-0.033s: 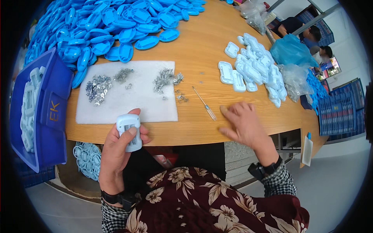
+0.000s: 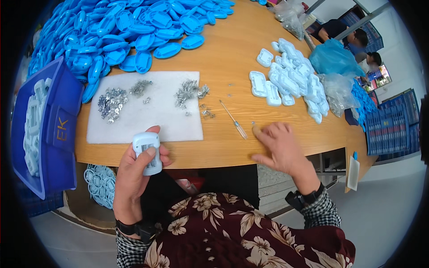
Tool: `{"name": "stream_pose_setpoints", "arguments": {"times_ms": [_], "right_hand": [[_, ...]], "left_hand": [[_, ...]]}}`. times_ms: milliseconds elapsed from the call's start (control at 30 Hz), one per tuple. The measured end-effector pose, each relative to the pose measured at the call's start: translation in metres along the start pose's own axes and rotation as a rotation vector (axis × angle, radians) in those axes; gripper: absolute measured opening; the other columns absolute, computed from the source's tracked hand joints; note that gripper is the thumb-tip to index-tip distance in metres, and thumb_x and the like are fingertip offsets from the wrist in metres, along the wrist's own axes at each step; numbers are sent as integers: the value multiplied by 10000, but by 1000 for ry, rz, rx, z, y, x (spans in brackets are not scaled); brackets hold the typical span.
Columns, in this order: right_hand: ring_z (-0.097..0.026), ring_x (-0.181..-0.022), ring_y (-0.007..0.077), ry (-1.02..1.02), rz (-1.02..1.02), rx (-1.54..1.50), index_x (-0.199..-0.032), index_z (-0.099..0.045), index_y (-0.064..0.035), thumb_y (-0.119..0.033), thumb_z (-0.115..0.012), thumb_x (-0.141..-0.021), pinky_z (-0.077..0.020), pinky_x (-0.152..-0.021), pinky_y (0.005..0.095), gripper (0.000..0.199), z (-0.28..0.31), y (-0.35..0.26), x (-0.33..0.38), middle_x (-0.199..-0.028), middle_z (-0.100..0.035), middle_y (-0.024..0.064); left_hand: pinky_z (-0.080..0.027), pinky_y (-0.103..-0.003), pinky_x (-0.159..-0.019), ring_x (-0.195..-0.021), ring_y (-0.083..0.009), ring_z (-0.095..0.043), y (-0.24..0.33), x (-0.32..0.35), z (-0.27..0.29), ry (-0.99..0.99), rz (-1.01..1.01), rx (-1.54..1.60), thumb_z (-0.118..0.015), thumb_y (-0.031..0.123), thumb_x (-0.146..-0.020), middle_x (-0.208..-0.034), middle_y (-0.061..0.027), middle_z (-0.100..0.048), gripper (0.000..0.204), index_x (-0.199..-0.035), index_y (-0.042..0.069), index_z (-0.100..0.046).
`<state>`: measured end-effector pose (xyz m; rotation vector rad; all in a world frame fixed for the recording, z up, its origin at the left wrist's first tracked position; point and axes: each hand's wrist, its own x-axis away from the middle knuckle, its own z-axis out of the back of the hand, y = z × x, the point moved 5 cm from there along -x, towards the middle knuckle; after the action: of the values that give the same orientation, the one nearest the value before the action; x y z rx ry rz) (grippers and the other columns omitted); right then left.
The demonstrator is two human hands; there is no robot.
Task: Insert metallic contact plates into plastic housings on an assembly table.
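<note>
My left hand [image 2: 136,167] is wrapped around a pale blue plastic housing [image 2: 146,139], held over the table's near edge. Its thumb lies across a recess with metal parts in it. To the right, my right hand [image 2: 281,145] rests low over the table with thumb and forefinger apart. A tiny shiny piece [image 2: 253,123] shows at the forefinger's tip; its kind is too small to tell. Left of that hand lies a screwdriver [image 2: 240,129] with a clear handle. Small metal contacts [image 2: 114,102] sit in heaps on a white foam mat [image 2: 152,129] beyond my left hand.
Bright blue oval shells [image 2: 161,20] are heaped at the far left. A dark blue bin [image 2: 62,156] of pale housings stands at the left. More pale housings [image 2: 290,76] form a pile at the right, beside plastic bags [image 2: 335,58]. Other people [image 2: 339,31] are in the background.
The tiny shiny piece now shows at my right forefinger's tip. Otherwise both hands and the housing stay almost where they were.
</note>
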<state>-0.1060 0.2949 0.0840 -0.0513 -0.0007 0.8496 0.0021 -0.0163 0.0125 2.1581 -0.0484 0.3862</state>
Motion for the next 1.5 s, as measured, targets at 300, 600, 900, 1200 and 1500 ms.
{"name": "stream_pose_setpoints", "arguments": {"times_ms": [300, 600, 900, 1200, 1500], "right_hand": [[-543, -1002, 339, 181, -101, -288, -1250, -616, -14, -262, -692, -883, -428, -896, 435, 449, -25, 17, 18, -1016, -585, 148], [-571, -865, 318, 193, -165, -412, -1170, -665, -43, -160, -681, -899, -469, -787, 403, 295, -33, 36, -2, -895, -598, 144], [-556, -921, 287, 244, 46, -292, -1064, -707, -112, -268, -775, -811, -443, -808, 417, 305, -18, 3, 27, -912, -581, 54], [-567, -822, 231, 471, 257, -357, -840, -616, -118, -171, -726, -808, -438, -791, 367, 127, -32, -52, 39, -800, -540, 15], [-575, -810, 224, 797, 154, -555, -787, -607, -94, -163, -713, -822, -422, -787, 376, 132, -10, -78, -14, -769, -564, 41]], "left_hand": [[-592, -371, -826, -828, -162, -665, 1, -2, -2, 40, -23, -65, -604, 164, -973, -968, -94, -658, 577, -1485, 4, -391], [-597, -378, -869, -844, -165, -691, 1, -1, -5, 39, -53, -83, -564, 129, -994, -974, -105, -669, 550, -1483, -33, -373], [-587, -360, -854, -817, -165, -666, -3, 0, -3, 50, -54, -99, -603, 152, -973, -959, -100, -656, 583, -1487, -9, -379], [-600, -400, -859, -876, -166, -641, -2, 11, -15, 42, -71, -90, -608, 101, -949, -984, -89, -636, 524, -1420, -45, -432], [-596, -322, -773, -878, -169, -666, -37, 2, -83, 79, -52, -78, -653, 75, -925, -1062, -102, -663, 472, -1372, 8, -515]]}}
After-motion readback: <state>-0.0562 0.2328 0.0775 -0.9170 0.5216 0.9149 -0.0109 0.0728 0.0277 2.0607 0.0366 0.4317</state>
